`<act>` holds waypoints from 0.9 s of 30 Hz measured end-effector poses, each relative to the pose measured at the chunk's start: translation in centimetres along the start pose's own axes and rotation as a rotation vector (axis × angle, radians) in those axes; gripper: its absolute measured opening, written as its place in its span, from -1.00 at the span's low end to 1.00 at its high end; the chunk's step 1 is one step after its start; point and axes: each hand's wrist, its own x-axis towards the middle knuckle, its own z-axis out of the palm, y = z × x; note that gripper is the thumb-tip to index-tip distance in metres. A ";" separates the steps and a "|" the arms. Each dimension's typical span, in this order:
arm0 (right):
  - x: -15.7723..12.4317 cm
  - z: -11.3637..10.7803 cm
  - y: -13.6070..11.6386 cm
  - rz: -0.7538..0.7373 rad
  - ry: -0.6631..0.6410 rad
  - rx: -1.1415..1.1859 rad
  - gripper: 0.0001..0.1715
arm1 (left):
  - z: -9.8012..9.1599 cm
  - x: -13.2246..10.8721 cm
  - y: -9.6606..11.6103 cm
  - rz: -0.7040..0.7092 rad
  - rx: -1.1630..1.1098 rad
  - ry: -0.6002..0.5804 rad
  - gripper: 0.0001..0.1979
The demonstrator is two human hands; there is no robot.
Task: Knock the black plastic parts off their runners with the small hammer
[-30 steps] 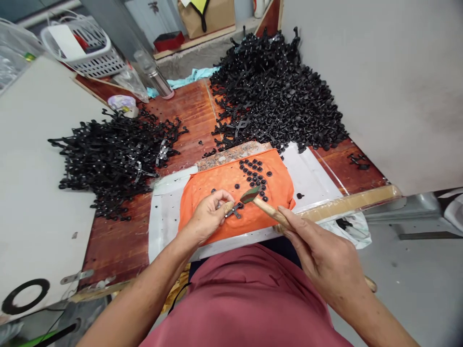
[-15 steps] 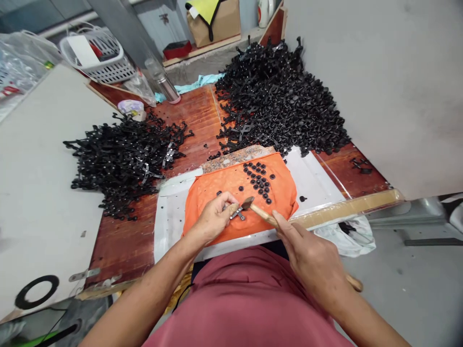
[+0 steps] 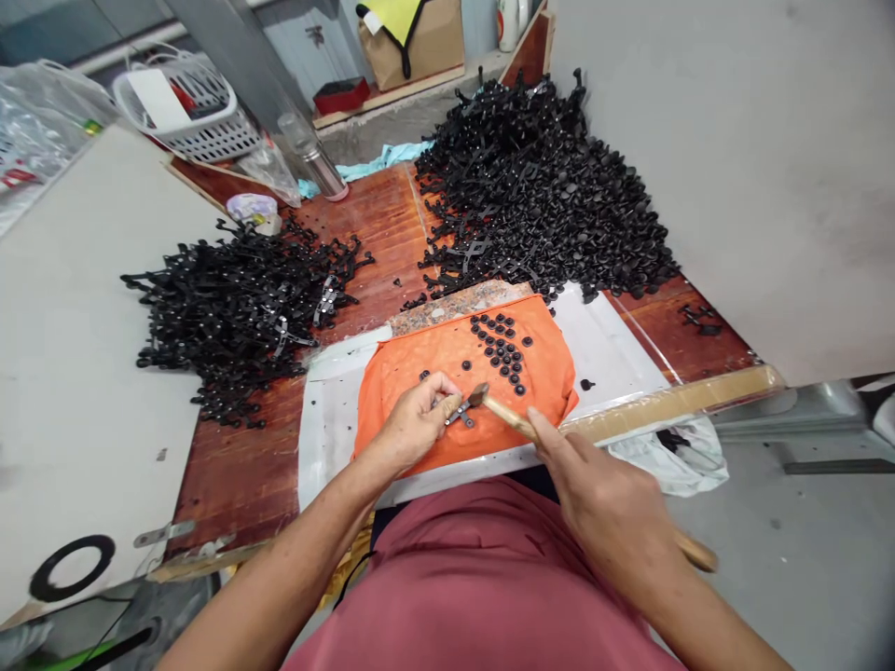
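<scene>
My right hand (image 3: 594, 475) grips the wooden handle of a hammer (image 3: 509, 417); the handle's end sticks out behind the wrist. The brown hammer head lies right over a small black part with metal dots (image 3: 461, 417), and I cannot tell whether they touch. My left hand (image 3: 423, 415) pinches that part between thumb and fingers, hiding its left end. Beneath both is an orange cloth (image 3: 406, 363) stretched over a pad. Several round black caps (image 3: 504, 352) are spread on the cloth beyond the hammer head.
Black branched parts form a heap (image 3: 238, 317) on the left. A larger pile of black parts (image 3: 552, 196) rises at the back right. At the back left stand a steel flask (image 3: 325, 172) and a white basket (image 3: 188, 107). Grey boards (image 3: 706, 168) flank the wooden table (image 3: 244, 475).
The hammer head has shifted very slightly, and the handle's rear end has swung a little to the right and down. My left hand keeps its place on the part.
</scene>
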 end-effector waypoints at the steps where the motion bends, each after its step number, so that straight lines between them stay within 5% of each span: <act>1: 0.0 0.0 0.0 -0.006 -0.034 -0.010 -0.48 | 0.0 0.0 0.0 -0.004 0.008 0.002 -0.70; 8: 0.2 -0.8 -0.1 0.011 0.046 0.042 -0.43 | -0.1 0.0 0.1 -0.010 0.031 -0.013 -0.68; 12: 0.2 -0.3 -0.2 0.047 -0.120 0.016 -0.47 | -0.3 0.2 -0.1 -0.055 -0.021 -0.021 -0.67; 16: 1.4 -0.9 -0.2 0.142 -0.103 0.346 -0.50 | -0.4 -0.4 0.3 -0.115 -0.252 -0.062 -0.60; 20: 4.0 -1.2 -1.7 0.278 -0.126 0.704 -0.79 | 0.4 -1.8 1.2 -0.062 -0.475 -0.127 -0.60; 27: 6.1 0.6 -4.3 0.339 -0.103 0.908 -0.88 | 0.4 -4.2 0.7 -0.001 -0.441 -0.205 -0.47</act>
